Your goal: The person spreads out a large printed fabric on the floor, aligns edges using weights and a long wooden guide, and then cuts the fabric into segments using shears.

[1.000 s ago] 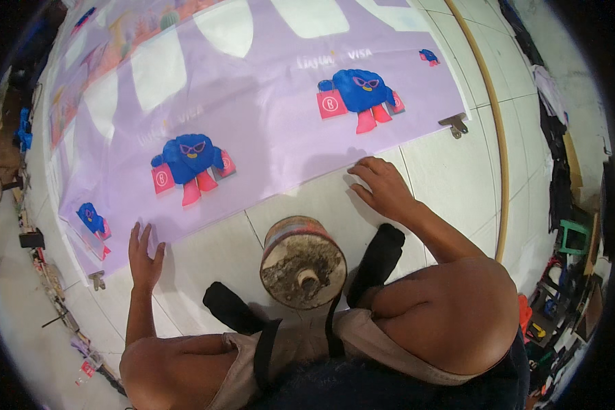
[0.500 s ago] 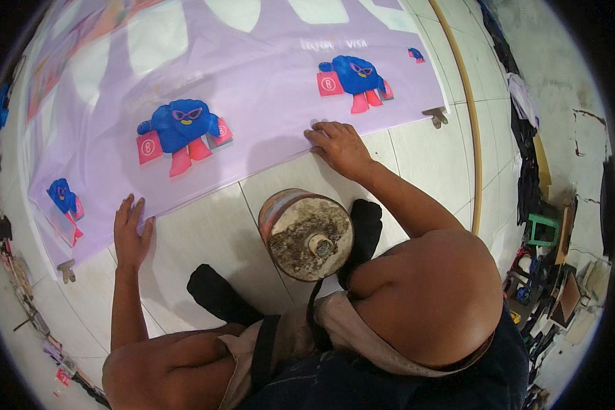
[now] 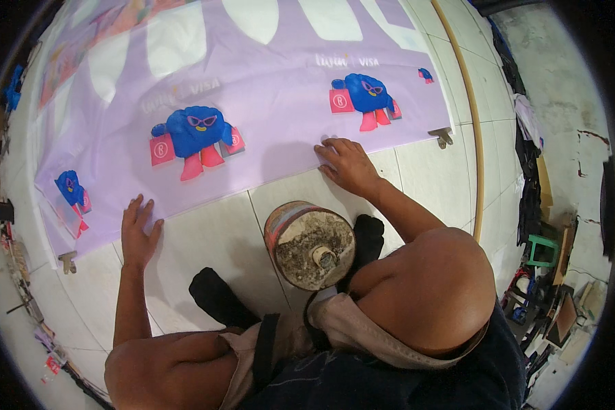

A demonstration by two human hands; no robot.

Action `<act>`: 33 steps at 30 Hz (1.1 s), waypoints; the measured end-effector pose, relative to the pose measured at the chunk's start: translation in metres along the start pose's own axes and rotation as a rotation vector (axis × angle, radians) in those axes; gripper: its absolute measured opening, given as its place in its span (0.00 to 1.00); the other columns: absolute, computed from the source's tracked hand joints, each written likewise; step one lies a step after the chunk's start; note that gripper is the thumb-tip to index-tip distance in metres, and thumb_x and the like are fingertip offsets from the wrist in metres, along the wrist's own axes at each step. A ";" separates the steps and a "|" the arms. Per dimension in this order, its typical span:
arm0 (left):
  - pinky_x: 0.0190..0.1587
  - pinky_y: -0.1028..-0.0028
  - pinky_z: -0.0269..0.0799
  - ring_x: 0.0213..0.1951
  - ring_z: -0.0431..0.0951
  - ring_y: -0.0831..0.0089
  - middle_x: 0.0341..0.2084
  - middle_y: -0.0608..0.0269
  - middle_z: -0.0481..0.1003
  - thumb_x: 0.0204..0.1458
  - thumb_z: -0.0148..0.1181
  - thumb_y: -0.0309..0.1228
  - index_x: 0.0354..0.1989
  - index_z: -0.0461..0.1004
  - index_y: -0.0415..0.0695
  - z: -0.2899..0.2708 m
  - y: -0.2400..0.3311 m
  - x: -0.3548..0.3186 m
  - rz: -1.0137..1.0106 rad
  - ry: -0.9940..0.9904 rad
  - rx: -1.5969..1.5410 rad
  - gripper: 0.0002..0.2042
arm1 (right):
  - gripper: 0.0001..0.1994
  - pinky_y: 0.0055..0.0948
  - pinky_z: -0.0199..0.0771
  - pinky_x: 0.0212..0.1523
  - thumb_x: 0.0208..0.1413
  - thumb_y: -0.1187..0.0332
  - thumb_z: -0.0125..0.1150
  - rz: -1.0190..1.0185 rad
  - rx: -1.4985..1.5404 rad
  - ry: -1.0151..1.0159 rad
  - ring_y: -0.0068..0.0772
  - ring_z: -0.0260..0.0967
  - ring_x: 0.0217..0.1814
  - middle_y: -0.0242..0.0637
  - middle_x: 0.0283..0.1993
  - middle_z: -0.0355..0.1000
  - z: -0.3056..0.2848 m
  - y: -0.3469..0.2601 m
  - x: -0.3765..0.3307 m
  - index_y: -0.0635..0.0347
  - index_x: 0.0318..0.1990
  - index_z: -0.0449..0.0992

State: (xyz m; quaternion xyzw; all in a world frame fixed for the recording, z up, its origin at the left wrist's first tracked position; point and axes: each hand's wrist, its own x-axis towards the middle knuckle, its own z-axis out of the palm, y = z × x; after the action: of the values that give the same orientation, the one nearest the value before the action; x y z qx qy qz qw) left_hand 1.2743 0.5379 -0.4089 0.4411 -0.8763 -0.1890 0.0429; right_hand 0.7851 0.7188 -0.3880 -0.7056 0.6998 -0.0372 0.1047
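- Across the pale tiled floor, ahead of the crouching person, lies a big lavender sheet (image 3: 273,109) printed with blue cartoon figures; it runs past the top of the view, so its full length and long axis cannot be told.
- Its near edge slants from lower left to upper right, farther from the person's body on the right.
- The left hand (image 3: 140,236) lies at the left part of that edge, fingers spread and pointing away from the body over the sheet, thumb well apart, palm over tile; it grasps nothing that shows.
- The right hand (image 3: 348,167) is higher along the same edge, fingers loosely bent and pointing leftward onto the sheet, thumb parted from them; how firmly it presses cannot be told.
- Both hands reach the edge, so neither is clearly nearer; a middle stretch of edge lies between them.
- A metal clip (image 3: 67,262) sits at the left corner, near the left hand; another clip (image 3: 441,137) sits at the right corner, farther from the right hand.
- A round can (image 3: 314,249) stands between the feet, below the edge and apart from both hands.
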 end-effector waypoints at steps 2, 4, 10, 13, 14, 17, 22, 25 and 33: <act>0.70 0.53 0.52 0.67 0.61 0.48 0.65 0.50 0.64 0.51 0.65 0.31 0.58 0.73 0.44 0.002 -0.002 -0.003 -0.020 -0.009 -0.013 0.23 | 0.23 0.45 0.63 0.62 0.54 0.63 0.64 -0.015 0.004 0.020 0.45 0.63 0.65 0.43 0.61 0.67 0.002 0.001 -0.002 0.54 0.58 0.71; 0.70 0.53 0.52 0.67 0.61 0.47 0.65 0.50 0.64 0.52 0.65 0.32 0.59 0.73 0.44 0.002 -0.005 -0.004 -0.014 -0.003 0.015 0.24 | 0.23 0.45 0.63 0.63 0.55 0.63 0.64 -0.021 0.003 0.032 0.45 0.63 0.65 0.43 0.61 0.67 0.003 0.001 -0.002 0.53 0.58 0.71; 0.69 0.55 0.54 0.66 0.62 0.48 0.63 0.49 0.66 0.52 0.65 0.31 0.58 0.74 0.44 0.007 -0.005 -0.009 -0.062 0.013 -0.010 0.22 | 0.25 0.43 0.62 0.64 0.53 0.63 0.66 -0.005 0.007 0.019 0.44 0.63 0.64 0.41 0.60 0.68 0.000 -0.002 0.001 0.51 0.60 0.71; 0.68 0.55 0.56 0.65 0.64 0.49 0.62 0.50 0.68 0.52 0.66 0.32 0.56 0.75 0.44 0.007 -0.006 -0.009 -0.050 0.034 -0.014 0.21 | 0.25 0.45 0.60 0.64 0.54 0.64 0.65 0.011 -0.003 -0.014 0.44 0.62 0.66 0.41 0.61 0.67 -0.001 -0.004 0.002 0.51 0.60 0.71; 0.68 0.55 0.57 0.65 0.64 0.50 0.62 0.50 0.68 0.52 0.66 0.32 0.56 0.76 0.44 0.006 -0.008 -0.009 -0.040 0.045 -0.009 0.21 | 0.24 0.46 0.59 0.65 0.54 0.64 0.64 0.016 -0.004 -0.027 0.45 0.60 0.67 0.42 0.62 0.66 0.000 -0.003 0.001 0.52 0.60 0.70; 0.70 0.56 0.53 0.66 0.63 0.51 0.64 0.49 0.66 0.54 0.64 0.33 0.57 0.75 0.45 0.005 -0.010 -0.006 -0.020 0.028 -0.014 0.21 | 0.23 0.47 0.61 0.62 0.54 0.64 0.64 -0.021 0.002 -0.013 0.45 0.62 0.64 0.43 0.60 0.66 -0.015 -0.005 0.005 0.54 0.58 0.71; 0.69 0.54 0.54 0.65 0.64 0.50 0.63 0.51 0.67 0.55 0.64 0.33 0.56 0.76 0.46 0.008 -0.009 -0.005 -0.050 0.028 -0.003 0.19 | 0.21 0.45 0.70 0.47 0.52 0.57 0.67 -0.098 0.449 -0.106 0.46 0.71 0.47 0.42 0.44 0.71 -0.088 -0.050 -0.002 0.53 0.51 0.73; 0.68 0.52 0.56 0.64 0.65 0.49 0.62 0.52 0.68 0.54 0.65 0.34 0.54 0.77 0.46 0.012 -0.015 -0.012 -0.031 0.069 0.035 0.19 | 0.23 0.45 0.72 0.34 0.51 0.48 0.67 -0.557 0.399 -0.391 0.47 0.72 0.34 0.38 0.31 0.71 -0.113 -0.082 -0.017 0.51 0.48 0.73; 0.66 0.48 0.57 0.64 0.65 0.47 0.61 0.51 0.69 0.54 0.65 0.34 0.54 0.77 0.45 0.015 -0.012 -0.010 0.031 0.125 -0.013 0.19 | 0.18 0.43 0.70 0.21 0.53 0.50 0.65 -0.584 0.234 -0.433 0.45 0.73 0.25 0.36 0.22 0.69 -0.107 -0.098 -0.046 0.51 0.41 0.71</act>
State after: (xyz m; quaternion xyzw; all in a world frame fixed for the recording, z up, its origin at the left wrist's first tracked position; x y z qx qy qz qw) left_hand 1.2858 0.5434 -0.4268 0.4382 -0.8773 -0.1662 0.1033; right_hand 0.8594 0.7544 -0.2599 -0.8500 0.4220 0.0049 0.3153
